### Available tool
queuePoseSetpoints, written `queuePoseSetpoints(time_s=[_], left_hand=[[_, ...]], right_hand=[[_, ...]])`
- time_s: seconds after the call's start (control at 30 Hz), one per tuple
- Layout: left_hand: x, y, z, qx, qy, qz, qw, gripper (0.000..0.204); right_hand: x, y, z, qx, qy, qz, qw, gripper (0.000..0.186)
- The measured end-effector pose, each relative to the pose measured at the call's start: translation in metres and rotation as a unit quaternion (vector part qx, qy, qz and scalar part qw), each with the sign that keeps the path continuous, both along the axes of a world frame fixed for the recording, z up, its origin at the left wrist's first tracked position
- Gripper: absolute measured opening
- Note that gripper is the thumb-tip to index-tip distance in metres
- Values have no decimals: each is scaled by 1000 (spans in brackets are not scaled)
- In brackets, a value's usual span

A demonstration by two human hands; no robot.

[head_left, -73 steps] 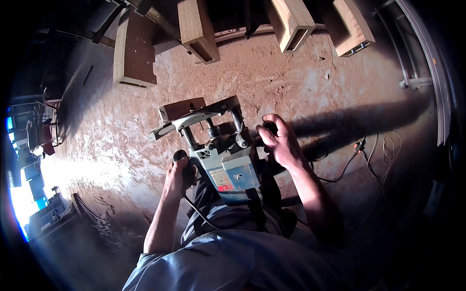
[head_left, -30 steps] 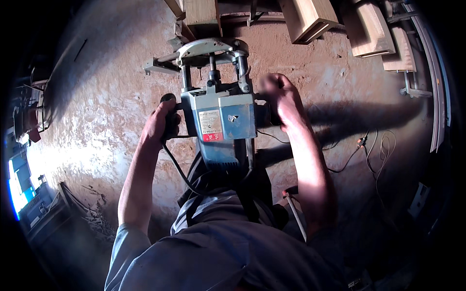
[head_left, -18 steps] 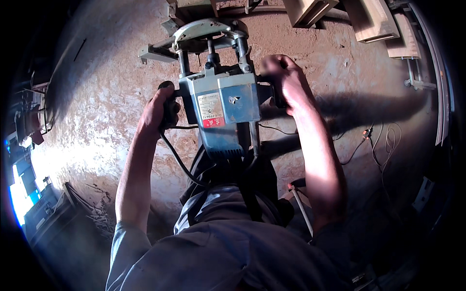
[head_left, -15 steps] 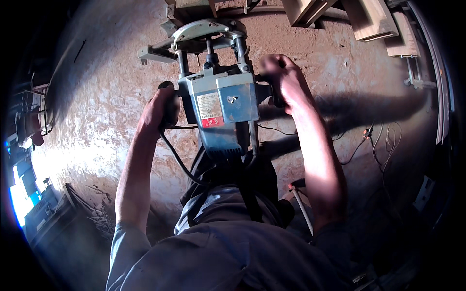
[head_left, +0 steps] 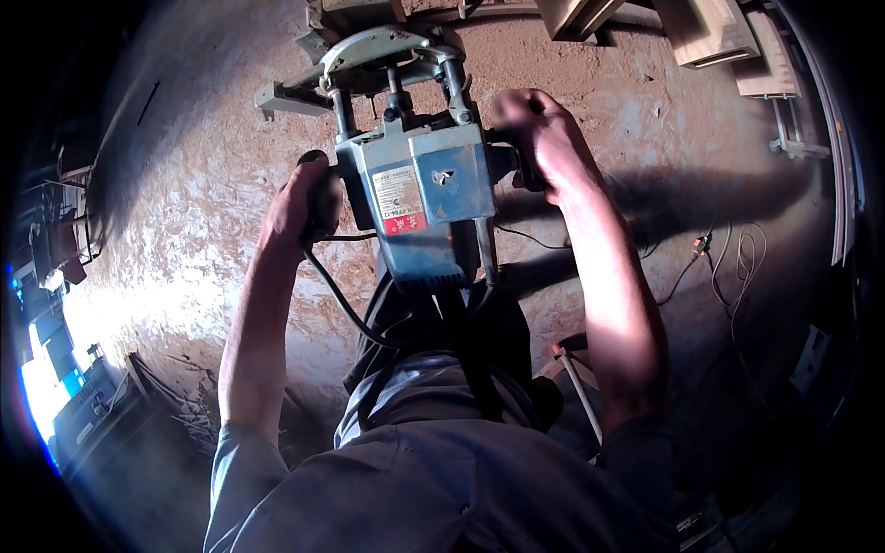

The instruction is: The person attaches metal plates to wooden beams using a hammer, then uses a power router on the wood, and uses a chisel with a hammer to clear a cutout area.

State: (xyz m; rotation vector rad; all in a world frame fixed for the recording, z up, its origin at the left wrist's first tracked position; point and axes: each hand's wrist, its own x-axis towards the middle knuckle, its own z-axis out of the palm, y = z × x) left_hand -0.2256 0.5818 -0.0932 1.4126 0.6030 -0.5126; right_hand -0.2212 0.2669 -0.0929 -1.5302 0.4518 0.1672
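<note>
A blue and grey plunge router (head_left: 419, 189) is held up in front of my body, its round metal base and two guide posts pointing away from me. My left hand (head_left: 306, 201) is closed round the black handle on its left side. Round the other side handle wraps my right hand (head_left: 542, 143), fingers curled. A black power cord (head_left: 334, 300) loops from the router's left side down toward my waist. The base carries a flat metal bracket (head_left: 293, 100) sticking out to the left. A thin bit seems to show between the posts.
Wooden box-like pieces (head_left: 705, 35) stand at the far right, with a metal clamp (head_left: 795, 146) beside them. A cable with an orange connector (head_left: 701, 245) lies on the dusty floor (head_left: 194, 175) to the right. Thin scraps (head_left: 189, 392) are heaped at the lower left.
The router has tilted slightly and shifted a little away from me, with both hands still on its handles. My right hand has risen slightly.
</note>
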Motion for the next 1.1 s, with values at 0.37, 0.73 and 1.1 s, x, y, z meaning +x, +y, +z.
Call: queuePoseSetpoints(time_s=[0.37, 0.73, 1.1], left_hand=[[4, 0, 4, 4, 1, -2, 1000, 33], [11, 8, 4, -4, 21, -2, 1000, 29], [16, 11, 4, 22, 24, 18, 999, 31]], right_hand=[[6, 2, 0, -13, 8, 16, 1000, 35], [12, 7, 2, -4, 6, 10, 1000, 36], [18, 11, -1, -31, 25, 20, 999, 39]])
